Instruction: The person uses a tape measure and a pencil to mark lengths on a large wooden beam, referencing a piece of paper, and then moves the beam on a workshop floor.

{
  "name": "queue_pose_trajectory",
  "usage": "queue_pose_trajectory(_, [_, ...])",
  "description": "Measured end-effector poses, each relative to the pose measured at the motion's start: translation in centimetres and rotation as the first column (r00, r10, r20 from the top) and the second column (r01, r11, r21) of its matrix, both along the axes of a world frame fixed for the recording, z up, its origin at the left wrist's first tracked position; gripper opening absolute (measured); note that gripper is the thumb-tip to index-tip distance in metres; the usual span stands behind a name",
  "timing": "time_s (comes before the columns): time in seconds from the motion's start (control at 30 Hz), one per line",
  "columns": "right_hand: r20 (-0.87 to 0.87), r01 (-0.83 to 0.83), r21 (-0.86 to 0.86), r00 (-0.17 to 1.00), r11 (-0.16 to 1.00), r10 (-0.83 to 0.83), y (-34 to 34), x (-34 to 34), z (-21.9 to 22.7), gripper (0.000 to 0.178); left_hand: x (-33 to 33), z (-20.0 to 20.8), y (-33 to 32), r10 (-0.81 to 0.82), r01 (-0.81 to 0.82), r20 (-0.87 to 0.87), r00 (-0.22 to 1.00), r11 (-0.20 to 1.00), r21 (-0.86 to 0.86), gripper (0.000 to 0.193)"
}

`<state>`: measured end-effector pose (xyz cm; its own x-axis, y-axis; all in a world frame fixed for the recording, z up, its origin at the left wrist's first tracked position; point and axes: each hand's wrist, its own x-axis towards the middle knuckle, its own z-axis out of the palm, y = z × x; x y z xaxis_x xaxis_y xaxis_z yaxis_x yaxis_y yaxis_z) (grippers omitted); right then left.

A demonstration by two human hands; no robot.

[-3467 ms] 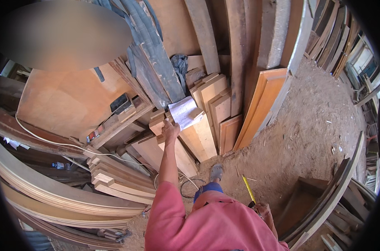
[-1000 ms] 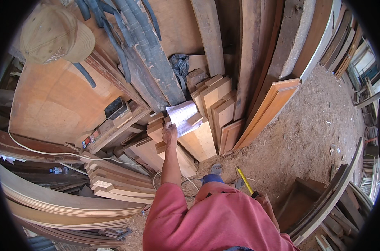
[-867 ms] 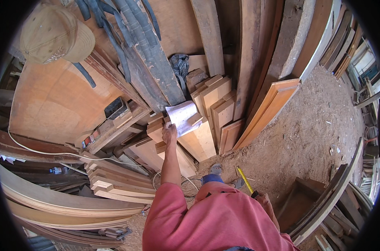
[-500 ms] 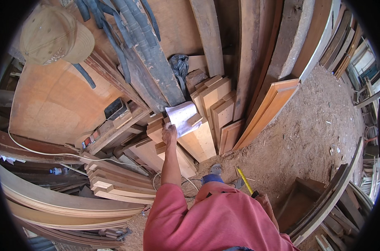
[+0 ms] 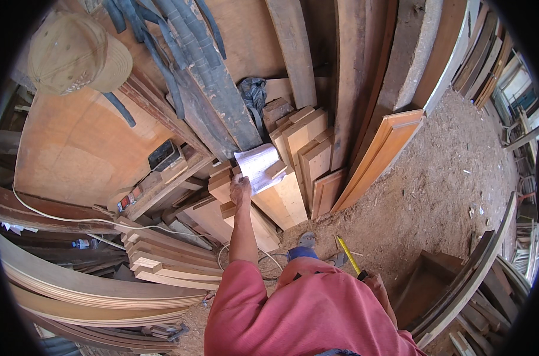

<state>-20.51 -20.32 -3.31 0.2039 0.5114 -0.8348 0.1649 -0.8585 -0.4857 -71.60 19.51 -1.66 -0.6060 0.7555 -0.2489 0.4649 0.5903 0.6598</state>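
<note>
My left hand (image 5: 240, 188) reaches forward, its fingers closed on the near left edge of a white paper sheet (image 5: 257, 168). The sheet lies over the tops of upright boards, and a small wood block (image 5: 275, 169) rests on its right side. Low on my right side, my right hand (image 5: 375, 283) is closed around a tape measure. A short length of its yellow blade (image 5: 348, 252) sticks out forward over the floor. Part of the right hand and the tape's case are hard to make out against the shirt.
Light boards (image 5: 305, 133) lean beside the paper, with a panelled wooden door piece (image 5: 379, 160) to their right. A tan cap (image 5: 70, 53) hangs at the upper left. Stacked curved planks (image 5: 103, 291) lie at the left, a white cable (image 5: 73, 219) above them. Sawdust covers the floor (image 5: 436, 178).
Almost nothing differs. The view has shifted very slightly; both hands keep their places on the paper and the tape measure.
</note>
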Motion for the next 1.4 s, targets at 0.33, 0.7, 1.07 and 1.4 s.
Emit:
queue_pose_trajectory(0.33, [0.066, -0.051, 0.001, 0.997, 0.999, 0.051, 0.5, -0.7, 1.5, 0.029, -0.1, 0.0, 0.1, -0.004, 0.004, 0.005, 1.000, 1.000, 0.001, 0.027])
queue_pose_trajectory(0.7, [0.064, -0.074, 0.046, 0.995, 0.996, 0.071, 0.4, -1.5, 2.4, 0.028, 0.1, 0.3, -0.1, -0.024, 0.024, -0.013, 1.000, 0.999, 0.022, 0.026])
queue_pose_trajectory(1.07, [0.077, -0.009, 0.010, 0.997, 1.000, 0.008, 0.0, -1.3, 0.9, 0.029, 0.7, 0.9, 0.0, -0.017, 0.017, -0.025, 1.000, 1.000, -0.024, 0.026])
queue_pose_trajectory(1.4, [0.078, -0.080, 0.025, 0.994, 0.996, 0.078, 1.8, -2.6, 4.0, 0.027, 0.0, -0.2, 0.0, -0.019, 0.019, 0.006, 1.000, 1.000, 0.000, 0.027])
